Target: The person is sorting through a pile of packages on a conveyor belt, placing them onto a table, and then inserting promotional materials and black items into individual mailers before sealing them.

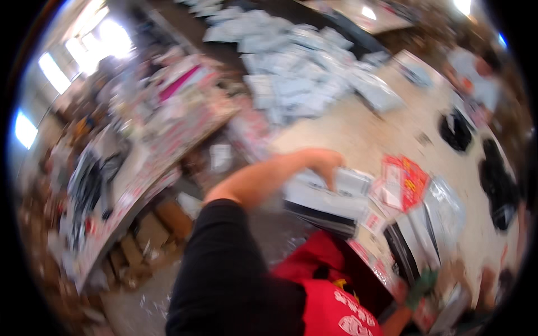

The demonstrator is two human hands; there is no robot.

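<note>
My left arm, in a black sleeve, reaches over the table's near edge. With its fingers bent down, my left hand (328,166) grips the upper side of a white plastic mailing bag (322,199) with a black band. My right hand (421,288), in a green glove, is low at the right beside other white and grey mailing bags (417,241). Motion smears its fingers, and I cannot make out what it holds. Between the hands lies a red and white printed packet (404,182), with a clear plastic bag (445,204) beside it.
A large heap of pale mailing bags (302,61) covers the table's far left part. Black bundles (455,130) lie along the right side, near another person (476,75). A second table (140,168) piled with goods stands left, with cardboard boxes (151,229) under it.
</note>
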